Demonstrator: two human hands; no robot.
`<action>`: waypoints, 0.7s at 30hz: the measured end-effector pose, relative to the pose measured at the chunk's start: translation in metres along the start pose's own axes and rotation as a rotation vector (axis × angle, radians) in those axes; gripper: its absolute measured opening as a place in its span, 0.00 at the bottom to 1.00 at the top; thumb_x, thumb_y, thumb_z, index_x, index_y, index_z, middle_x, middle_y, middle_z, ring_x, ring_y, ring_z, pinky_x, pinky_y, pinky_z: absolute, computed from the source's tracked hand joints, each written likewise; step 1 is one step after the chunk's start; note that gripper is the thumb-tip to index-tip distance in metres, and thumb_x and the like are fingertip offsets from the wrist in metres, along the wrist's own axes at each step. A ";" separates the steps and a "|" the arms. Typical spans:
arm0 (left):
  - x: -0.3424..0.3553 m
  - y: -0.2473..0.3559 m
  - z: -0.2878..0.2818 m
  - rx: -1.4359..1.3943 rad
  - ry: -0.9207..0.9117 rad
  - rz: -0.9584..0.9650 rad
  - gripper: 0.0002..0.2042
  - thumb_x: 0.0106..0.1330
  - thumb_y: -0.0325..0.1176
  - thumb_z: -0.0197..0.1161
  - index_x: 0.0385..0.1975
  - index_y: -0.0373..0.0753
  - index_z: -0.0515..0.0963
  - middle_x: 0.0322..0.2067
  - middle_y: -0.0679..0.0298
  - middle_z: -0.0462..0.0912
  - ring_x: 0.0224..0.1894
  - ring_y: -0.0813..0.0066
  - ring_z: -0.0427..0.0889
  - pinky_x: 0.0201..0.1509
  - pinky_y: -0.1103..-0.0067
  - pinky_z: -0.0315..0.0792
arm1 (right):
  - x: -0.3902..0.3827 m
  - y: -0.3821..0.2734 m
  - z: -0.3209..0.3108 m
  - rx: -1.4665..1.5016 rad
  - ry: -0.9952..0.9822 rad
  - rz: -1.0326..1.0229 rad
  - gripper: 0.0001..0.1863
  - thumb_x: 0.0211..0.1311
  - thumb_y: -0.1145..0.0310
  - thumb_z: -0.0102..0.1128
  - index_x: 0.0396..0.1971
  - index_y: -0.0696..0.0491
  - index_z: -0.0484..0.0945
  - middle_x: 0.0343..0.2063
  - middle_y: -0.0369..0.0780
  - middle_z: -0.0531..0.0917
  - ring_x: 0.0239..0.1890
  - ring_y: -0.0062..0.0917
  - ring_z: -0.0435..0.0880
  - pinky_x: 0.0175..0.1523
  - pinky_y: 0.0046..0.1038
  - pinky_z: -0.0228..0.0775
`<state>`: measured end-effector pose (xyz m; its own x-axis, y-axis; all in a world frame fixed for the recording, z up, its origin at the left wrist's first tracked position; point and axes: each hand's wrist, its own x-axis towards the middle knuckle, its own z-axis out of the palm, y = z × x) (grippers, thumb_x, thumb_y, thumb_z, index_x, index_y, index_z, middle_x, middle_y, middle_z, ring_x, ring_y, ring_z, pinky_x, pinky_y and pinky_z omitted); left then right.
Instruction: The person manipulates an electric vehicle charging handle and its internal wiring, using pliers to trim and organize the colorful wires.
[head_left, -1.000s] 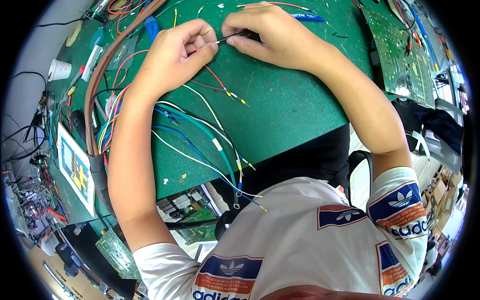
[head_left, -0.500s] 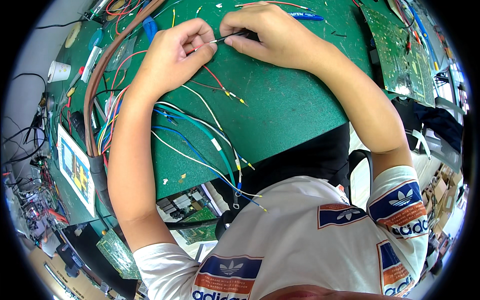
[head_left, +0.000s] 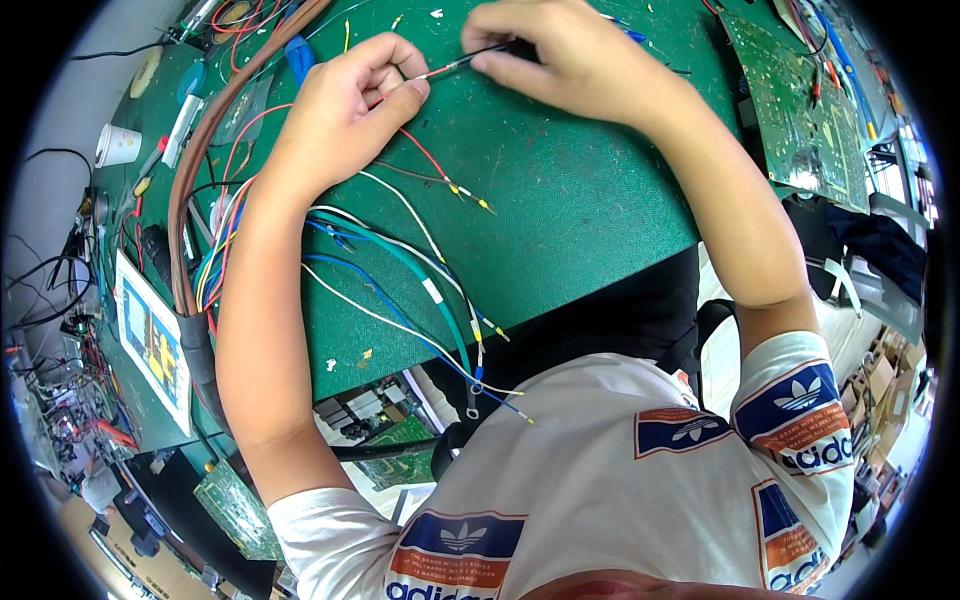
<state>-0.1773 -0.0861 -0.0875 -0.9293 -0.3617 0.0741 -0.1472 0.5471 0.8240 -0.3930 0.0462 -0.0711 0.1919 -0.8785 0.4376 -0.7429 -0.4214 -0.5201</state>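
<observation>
My left hand [head_left: 345, 110] is closed on a thin red wire [head_left: 425, 160] that runs down across the green mat [head_left: 580, 200]. My right hand [head_left: 560, 55] pinches a slim black tool [head_left: 480, 57] whose tip meets the wire end at my left fingertips. Both hands rest on the mat near its far edge. Below my left forearm, loose white, blue and green wires [head_left: 420, 290] trail toward the mat's near edge.
A thick brown cable bundle [head_left: 185, 210] curves along the left side. A white paper cup [head_left: 118, 146] stands at far left. A green circuit board [head_left: 800, 110] lies at the right, another board [head_left: 235, 500] below the bench. A printed card [head_left: 150, 340] lies left.
</observation>
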 end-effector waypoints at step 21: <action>-0.001 0.006 -0.003 -0.225 -0.019 -0.086 0.05 0.70 0.29 0.62 0.38 0.36 0.75 0.24 0.74 0.73 0.21 0.92 0.68 0.23 0.90 0.58 | 0.002 -0.003 0.018 -0.118 0.142 -0.198 0.10 0.55 0.70 0.68 0.37 0.53 0.81 0.31 0.40 0.79 0.39 0.37 0.78 0.49 0.35 0.67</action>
<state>-0.1764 -0.0852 -0.0812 -0.9232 -0.3841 -0.0111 -0.1494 0.3323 0.9313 -0.3784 0.0420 -0.0821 0.2547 -0.7377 0.6252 -0.7711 -0.5451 -0.3290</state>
